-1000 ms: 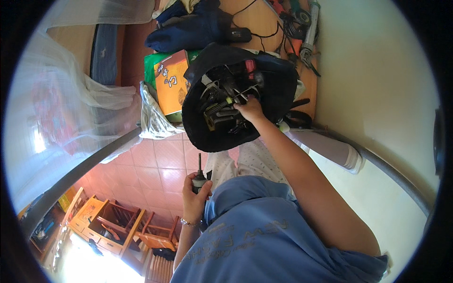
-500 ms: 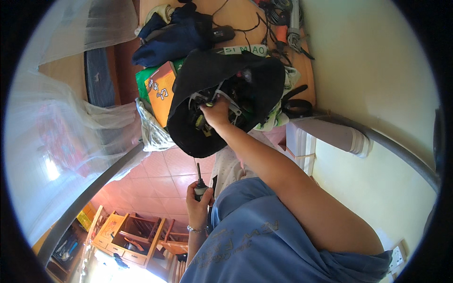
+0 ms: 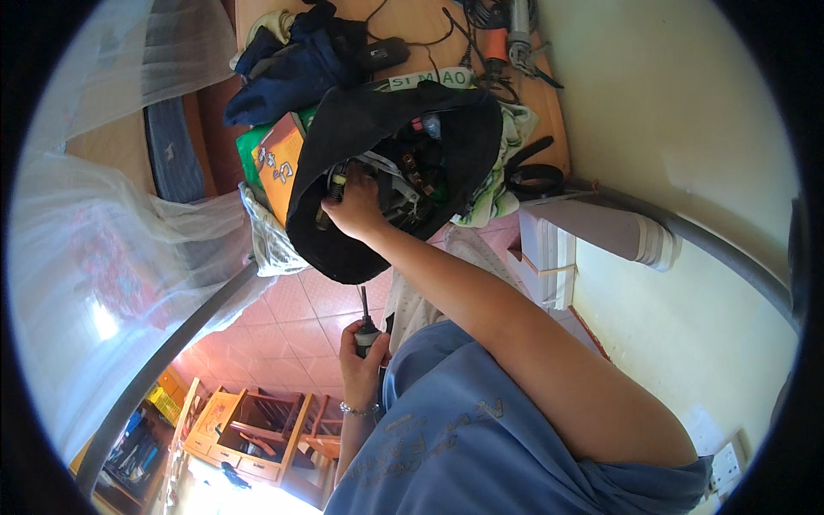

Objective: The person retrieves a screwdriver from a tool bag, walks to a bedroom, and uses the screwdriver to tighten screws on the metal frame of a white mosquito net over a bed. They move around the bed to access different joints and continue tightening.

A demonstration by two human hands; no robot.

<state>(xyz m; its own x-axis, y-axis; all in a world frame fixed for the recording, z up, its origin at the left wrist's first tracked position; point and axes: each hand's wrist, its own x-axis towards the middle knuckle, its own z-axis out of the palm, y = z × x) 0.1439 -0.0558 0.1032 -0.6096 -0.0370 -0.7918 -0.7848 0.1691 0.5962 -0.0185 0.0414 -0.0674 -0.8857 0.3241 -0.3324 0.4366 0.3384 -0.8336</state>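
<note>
My left hand [image 3: 363, 354] is closed around the black-and-grey handle of a screwdriver [image 3: 367, 329], its thin dark shaft pointing up below the bag. My right hand [image 3: 354, 209] reaches inside an open black cloth bag [image 3: 330, 251], near its left wall. Its fingers are curled and partly hidden among the contents, beside a small black and yellow-green piece [image 3: 336, 184]. What they grip, if anything, I cannot make out. Farther right inside lie a light grey metal part [image 3: 402, 190], brownish pieces [image 3: 418, 172] and a clear item with red [image 3: 429, 127].
The bag rests on a wooden table [image 3: 421, 21] by an orange book [image 3: 279, 163]. Dark blue cloth [image 3: 296, 73] lies behind; a power tool with an orange part [image 3: 495, 47] and cables sits back right. Beside the bag is a black coiled strap [image 3: 534, 178]. A bed net [image 3: 112, 232] hangs left.
My right hand has moved left within the bag, uncovering more of the contents on the right. The left hand still holds the screwdriver. The whole view has shifted slightly.
</note>
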